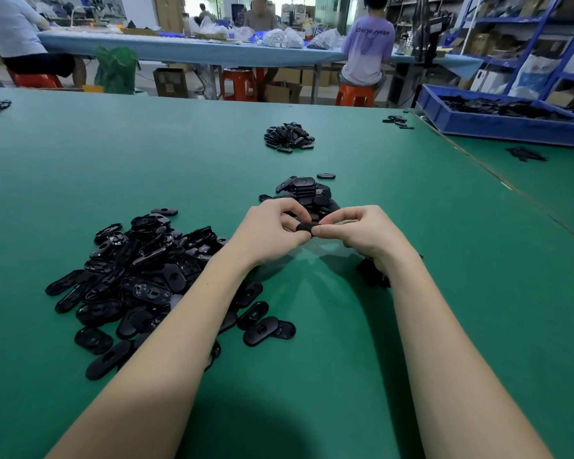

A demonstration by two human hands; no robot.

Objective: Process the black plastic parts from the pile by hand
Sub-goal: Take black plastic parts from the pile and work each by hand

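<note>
Hidden: most of the held part (305, 226) is covered by fingertips, so only a dark rounded edge shows; whether it is one piece or two cannot be told.
Also hidden: a dark clump (373, 272) lies on the table behind the right wrist, mostly covered and unclear.
Left hand (272, 228): fingers curled, thumb and fingertips pinching the left end of the part.
Right hand (367, 231): fingers curled, thumb and forefinger pinching the right end.
Part and grip: it sits between the two hands, held above the green table (428, 293), just in front of the middle heap (307, 197).
Look of the parts: flat black ovals with rounded ends, glossy, many with a small hole or raised moulding in the middle.
Big pile (140, 276): loose, to the left, partly under the left forearm.
Far heap (289, 136): smaller, well beyond the hands.
Blue tray (497, 125): at the right edge, holding more black pieces, cut off by the frame.
Background: people sit on orange stools at a long bench, blurred.
</note>
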